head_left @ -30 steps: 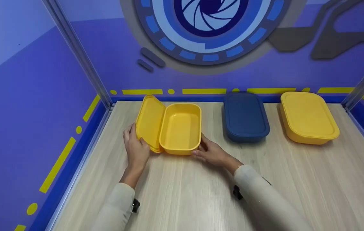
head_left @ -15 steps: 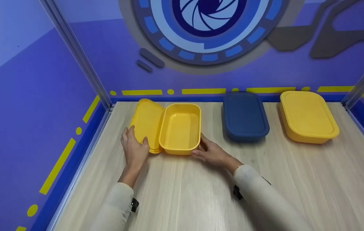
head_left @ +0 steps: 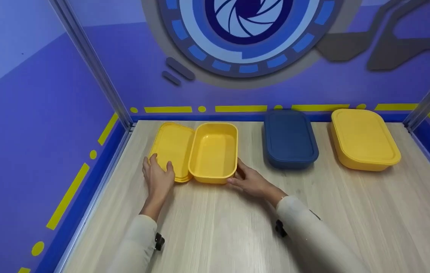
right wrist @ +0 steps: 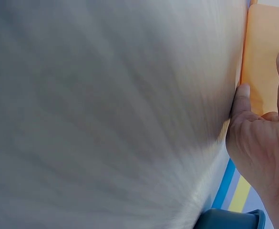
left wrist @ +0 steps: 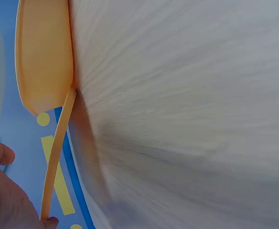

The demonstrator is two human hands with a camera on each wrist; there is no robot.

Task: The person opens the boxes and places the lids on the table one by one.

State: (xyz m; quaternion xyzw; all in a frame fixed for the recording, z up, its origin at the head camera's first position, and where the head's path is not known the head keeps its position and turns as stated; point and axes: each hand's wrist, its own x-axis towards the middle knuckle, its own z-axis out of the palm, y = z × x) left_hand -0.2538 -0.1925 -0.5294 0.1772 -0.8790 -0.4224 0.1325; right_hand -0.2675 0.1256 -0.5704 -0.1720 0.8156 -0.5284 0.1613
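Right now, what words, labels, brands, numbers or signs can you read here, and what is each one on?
None: no readable text in any view.
Open box and its lid: no lettering seen.
Blue box and closed yellow box: plain tops, no print seen.
Wall: graphics only, such as a big ring and yellow dashes.
Dark wrist pieces: too small to tell.
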